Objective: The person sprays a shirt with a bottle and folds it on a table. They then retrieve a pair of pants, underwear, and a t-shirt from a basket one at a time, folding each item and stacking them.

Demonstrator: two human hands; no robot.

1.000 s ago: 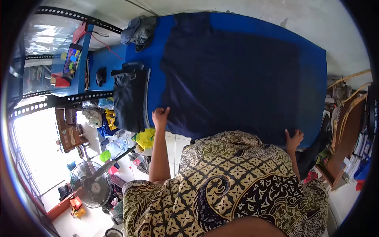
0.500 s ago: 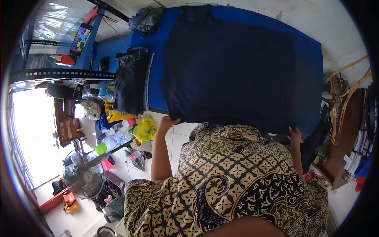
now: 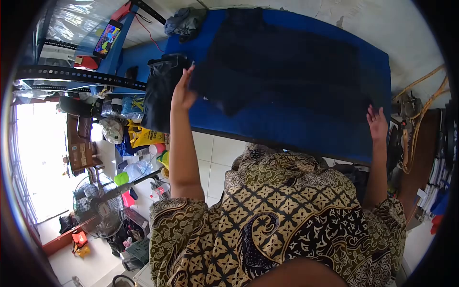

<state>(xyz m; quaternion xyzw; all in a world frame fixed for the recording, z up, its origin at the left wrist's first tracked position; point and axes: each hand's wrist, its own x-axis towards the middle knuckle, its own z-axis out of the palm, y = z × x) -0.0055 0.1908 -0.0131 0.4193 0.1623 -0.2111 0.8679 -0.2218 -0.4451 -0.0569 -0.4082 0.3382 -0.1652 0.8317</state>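
A dark navy garment (image 3: 287, 62), which looks like a shirt, lies on the blue-covered table (image 3: 296, 129). Its near side is doubled back, and a pointed flap hangs toward me at the left. Beside the garment's left end is my left hand (image 3: 182, 94), raised, its fingers stretched and apart. My right hand (image 3: 377, 125) hovers by the right end with fingers spread; I see no cloth gripped in it. Whether either hand's fingertips still touch the fabric is hard to tell.
Folded dark trousers (image 3: 165, 91) lie left of the garment. A crumpled grey-blue cloth (image 3: 186, 25) is at the back left corner. A phone (image 3: 107, 38) stands on the shelf. On the left are a fan (image 3: 98, 205) and a yellow bag (image 3: 143, 135).
Both hands have moved away from me, carrying the garment's near edge up and over, and their grip has opened. A strip of blue table now shows along the front.
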